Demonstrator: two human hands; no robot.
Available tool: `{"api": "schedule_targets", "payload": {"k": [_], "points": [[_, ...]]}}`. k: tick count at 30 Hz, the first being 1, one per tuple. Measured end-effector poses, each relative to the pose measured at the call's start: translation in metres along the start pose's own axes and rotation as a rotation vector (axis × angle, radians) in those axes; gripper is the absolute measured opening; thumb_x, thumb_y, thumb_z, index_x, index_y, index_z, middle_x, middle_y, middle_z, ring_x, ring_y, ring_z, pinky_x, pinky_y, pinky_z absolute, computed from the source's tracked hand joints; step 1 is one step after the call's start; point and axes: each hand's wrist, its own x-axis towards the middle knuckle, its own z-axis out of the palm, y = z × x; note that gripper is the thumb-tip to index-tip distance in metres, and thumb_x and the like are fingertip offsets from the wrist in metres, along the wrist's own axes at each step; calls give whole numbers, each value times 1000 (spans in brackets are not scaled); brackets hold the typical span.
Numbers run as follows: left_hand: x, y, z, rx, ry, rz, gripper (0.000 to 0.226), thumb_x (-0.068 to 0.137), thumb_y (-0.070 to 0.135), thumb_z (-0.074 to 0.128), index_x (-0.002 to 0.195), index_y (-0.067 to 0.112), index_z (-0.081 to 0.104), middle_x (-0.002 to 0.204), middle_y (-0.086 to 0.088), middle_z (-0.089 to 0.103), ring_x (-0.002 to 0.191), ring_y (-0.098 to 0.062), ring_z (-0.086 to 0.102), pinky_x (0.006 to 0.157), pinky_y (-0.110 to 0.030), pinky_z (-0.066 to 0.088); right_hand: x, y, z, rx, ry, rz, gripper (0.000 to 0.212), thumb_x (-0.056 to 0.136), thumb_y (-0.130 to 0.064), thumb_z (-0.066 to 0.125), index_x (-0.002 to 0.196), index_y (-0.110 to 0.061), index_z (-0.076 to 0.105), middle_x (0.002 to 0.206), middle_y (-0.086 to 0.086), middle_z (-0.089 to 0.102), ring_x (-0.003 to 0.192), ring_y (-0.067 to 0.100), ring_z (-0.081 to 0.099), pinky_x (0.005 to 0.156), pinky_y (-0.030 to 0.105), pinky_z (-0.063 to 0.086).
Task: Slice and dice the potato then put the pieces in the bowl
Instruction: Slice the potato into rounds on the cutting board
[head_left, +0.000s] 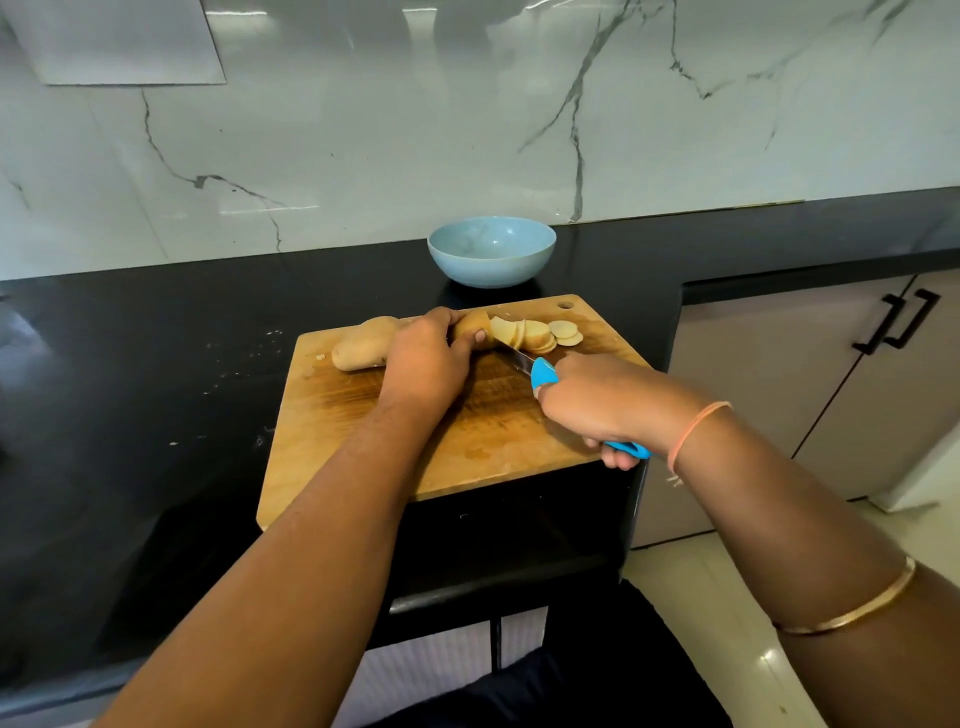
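The potato (471, 326), tan-skinned, lies on its side along the far edge of the wooden cutting board (467, 436), its right end cut to a pale face. Thin round slices (540, 336) lean in an overlapping row just right of that face, near the board's far right corner. The empty pale blue bowl (491, 262) stands upright on the black table (156, 364), just beyond the board's far edge.

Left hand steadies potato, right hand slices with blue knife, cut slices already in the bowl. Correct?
Not quite. The head view shows the slices lying on the cutting board, not in the bowl, which holds none. The rest stands.
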Motion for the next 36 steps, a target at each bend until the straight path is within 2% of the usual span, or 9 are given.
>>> {"api": "schedule_targets", "payload": {"k": [6, 11, 14, 18, 22, 25, 30, 33, 36], "points": [[1, -2, 0, -10, -3, 18, 42, 93, 31, 60, 131, 17, 53, 122, 0, 61, 93, -4, 47, 80, -20, 41, -3, 4, 4, 112, 55, -4, 31, 98, -32, 40, 124, -16, 39, 65, 5, 53, 39, 11, 47, 37, 15, 40], [2, -2, -2, -31, -22, -8, 44, 90, 31, 64, 131, 19, 55, 124, 1, 61, 97, -5, 50, 82, -21, 42, -10, -6, 14, 152, 220, -63, 39, 101, -41, 33, 131, -17, 40, 67, 3, 57, 39, 9, 49, 37, 17, 42], [0, -2, -2, -61, -23, -12, 45, 87, 30, 67, 129, 19, 56, 125, 1, 61, 104, -10, 55, 85, -21, 44, -14, -15, 17, 151, 258, -92, 41, 102, -41, 30, 134, -17, 39, 69, 3, 58, 35, 7, 47, 34, 14, 39], [-1, -2, -4, -89, -24, -33, 48, 85, 30, 70, 129, 19, 57, 126, 2, 61, 109, -13, 57, 89, -25, 46, -15, -24, 22, 109, 226, -65, 45, 102, -42, 29, 141, -19, 32, 76, 3, 58, 37, 7, 47, 36, 15, 42], [-1, -2, -4, -107, -31, -30, 47, 85, 29, 69, 129, 19, 57, 127, 2, 60, 110, -12, 56, 84, -21, 43, -13, -26, 26, 136, 217, -9, 46, 101, -43, 30, 141, -19, 32, 79, 4, 59, 39, 8, 48, 36, 16, 42], [-2, 0, -4, -92, -31, -37, 47, 86, 30, 68, 130, 19, 55, 127, 2, 59, 111, -13, 56, 83, -20, 42, -15, -23, 27, 164, 194, 14, 44, 101, -42, 31, 136, -15, 35, 70, 5, 59, 34, 8, 48, 34, 15, 41], [-1, 0, -4, -115, -24, -48, 45, 87, 28, 67, 129, 17, 55, 125, 1, 60, 95, -5, 49, 80, -19, 41, -19, -24, 20, 244, 140, 30, 45, 101, -39, 34, 139, -15, 32, 66, 6, 56, 39, 10, 48, 38, 17, 44], [-1, -1, -4, -121, -29, -46, 44, 87, 28, 67, 129, 17, 55, 126, 1, 59, 98, -6, 51, 80, -19, 42, -20, -26, 21, 183, 166, 11, 47, 101, -41, 32, 141, -17, 31, 65, 5, 57, 37, 9, 48, 38, 17, 44], [0, -2, -2, -118, -31, -49, 44, 87, 28, 67, 128, 18, 55, 125, 1, 60, 94, -5, 48, 78, -19, 42, -22, -26, 24, 195, 140, 35, 44, 101, -41, 34, 135, -14, 36, 63, 5, 57, 32, 8, 47, 35, 15, 43]]}}
